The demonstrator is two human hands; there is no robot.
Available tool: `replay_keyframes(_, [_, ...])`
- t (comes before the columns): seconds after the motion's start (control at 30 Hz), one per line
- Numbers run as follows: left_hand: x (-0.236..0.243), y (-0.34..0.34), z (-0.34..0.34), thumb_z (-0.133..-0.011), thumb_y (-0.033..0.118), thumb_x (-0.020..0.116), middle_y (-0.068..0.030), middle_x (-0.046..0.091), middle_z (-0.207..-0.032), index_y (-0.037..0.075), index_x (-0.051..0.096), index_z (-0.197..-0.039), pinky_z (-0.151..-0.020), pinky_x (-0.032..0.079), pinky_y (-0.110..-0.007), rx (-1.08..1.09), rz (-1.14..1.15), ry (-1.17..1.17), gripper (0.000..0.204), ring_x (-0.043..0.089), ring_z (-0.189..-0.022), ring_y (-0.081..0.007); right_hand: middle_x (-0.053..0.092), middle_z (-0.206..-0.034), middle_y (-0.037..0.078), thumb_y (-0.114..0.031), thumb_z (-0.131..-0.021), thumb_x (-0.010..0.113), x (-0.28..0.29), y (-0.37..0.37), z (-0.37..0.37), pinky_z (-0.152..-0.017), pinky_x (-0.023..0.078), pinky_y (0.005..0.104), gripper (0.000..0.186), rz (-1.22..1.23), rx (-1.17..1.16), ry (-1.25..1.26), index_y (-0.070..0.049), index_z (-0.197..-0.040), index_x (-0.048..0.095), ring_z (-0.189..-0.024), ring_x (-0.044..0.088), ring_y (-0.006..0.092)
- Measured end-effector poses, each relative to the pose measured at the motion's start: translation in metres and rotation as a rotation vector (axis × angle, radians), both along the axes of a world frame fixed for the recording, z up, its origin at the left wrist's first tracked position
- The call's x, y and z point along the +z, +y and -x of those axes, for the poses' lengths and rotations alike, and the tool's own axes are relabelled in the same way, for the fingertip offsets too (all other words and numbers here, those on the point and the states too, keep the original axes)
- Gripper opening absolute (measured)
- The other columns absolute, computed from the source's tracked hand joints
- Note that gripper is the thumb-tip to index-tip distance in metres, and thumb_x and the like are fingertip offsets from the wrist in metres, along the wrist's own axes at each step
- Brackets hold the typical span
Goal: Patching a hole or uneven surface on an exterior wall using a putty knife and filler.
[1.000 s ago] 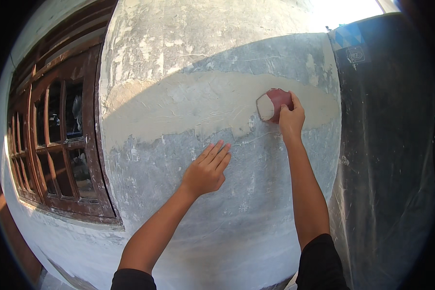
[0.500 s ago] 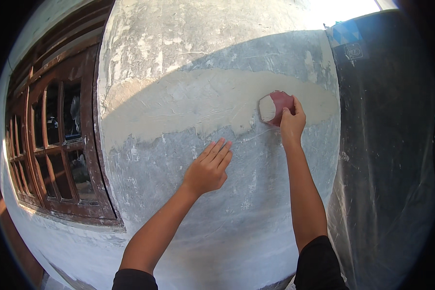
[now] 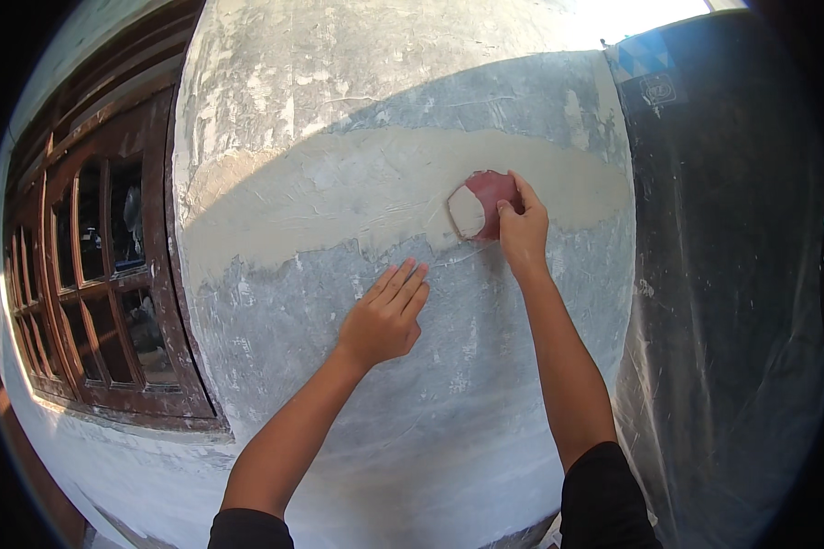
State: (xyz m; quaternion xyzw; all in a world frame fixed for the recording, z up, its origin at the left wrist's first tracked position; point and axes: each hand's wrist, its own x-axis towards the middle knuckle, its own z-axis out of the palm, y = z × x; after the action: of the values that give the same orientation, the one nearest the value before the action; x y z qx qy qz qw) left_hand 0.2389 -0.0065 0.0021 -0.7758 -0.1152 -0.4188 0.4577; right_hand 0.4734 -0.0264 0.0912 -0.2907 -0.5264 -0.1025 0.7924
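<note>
In my right hand (image 3: pixel 525 234) is a dark red flat putty scraper (image 3: pixel 496 194), gripped at its right side with the thumb in front. Pale filler coats the scraper's left part, and its left edge lies at the wall. Behind it runs a wide band of cream filler (image 3: pixel 339 178), with a ragged lower border, across the grey patchy wall (image 3: pixel 449 366). My left hand (image 3: pixel 384 316) is below that band, fingers stretched out close together and pointing up; nothing is in it. Whether its fingertips touch the wall is hard to tell.
A brown wooden window (image 3: pixel 110 265) with small panes is set in the wall at the left. Dark sheeting (image 3: pixel 723 274), partly glossy and wrinkled, hangs along the right side. Sunlight falls on the upper wall, with a curved shadow edge.
My right hand has moved left along the filler band with the scraper. My left hand keeps nearly the same pose, and the whole view has shifted slightly.
</note>
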Motion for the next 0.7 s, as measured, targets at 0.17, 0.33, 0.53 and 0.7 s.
replay_keyframes(0.17, [0.0, 0.0, -0.005, -0.074, 0.005, 0.058, -0.0189, 0.056, -0.138, -0.002, 0.062, -0.116, -0.113, 0.038, -0.045, -0.016, 0.011, 0.004, 0.043, 0.05, -0.133, -0.0339, 0.063, -0.127, 0.023, 0.001, -0.084, 0.058, 0.009, 0.007, -0.027, -0.102, 0.045, 0.0367, 0.048, 0.003, -0.006, 0.189, 0.003, -0.132, 0.058, -0.117, 0.061, 0.0314])
replay_keyframes(0.33, [-0.001, -0.001, -0.002, -0.074, 0.005, 0.058, -0.0189, 0.056, -0.138, -0.002, 0.062, -0.116, -0.113, 0.038, -0.045, -0.004, 0.018, 0.005, 0.043, 0.05, -0.133, -0.0337, 0.064, -0.126, 0.022, 0.001, -0.083, 0.058, 0.005, 0.003, -0.006, -0.103, 0.045, 0.036, 0.049, -0.021, 0.038, 0.099, 0.001, -0.132, 0.058, -0.117, 0.061, 0.0299])
replay_keyframes(0.53, [-0.001, -0.001, -0.004, -0.075, 0.004, 0.057, -0.0189, 0.056, -0.138, -0.002, 0.063, -0.115, -0.113, 0.039, -0.045, -0.026, 0.009, -0.006, 0.04, 0.05, -0.133, -0.0337, 0.063, -0.126, 0.021, 0.002, -0.085, 0.058, 0.011, 0.005, -0.033, -0.103, 0.044, 0.0357, 0.047, 0.028, 0.153, 0.255, 0.001, -0.132, 0.059, -0.116, 0.061, 0.03])
replay_keyframes(0.7, [0.0, 0.0, 0.0, -0.075, 0.004, 0.057, -0.0185, 0.057, -0.137, -0.002, 0.063, -0.114, -0.112, 0.039, -0.044, -0.002, -0.007, -0.012, 0.039, 0.051, -0.132, -0.0338, 0.064, -0.126, 0.021, 0.001, -0.084, 0.06, 0.009, 0.007, -0.014, -0.102, 0.046, 0.0353, 0.047, 0.064, -0.067, 0.011, 0.002, -0.131, 0.058, -0.116, 0.061, 0.0296])
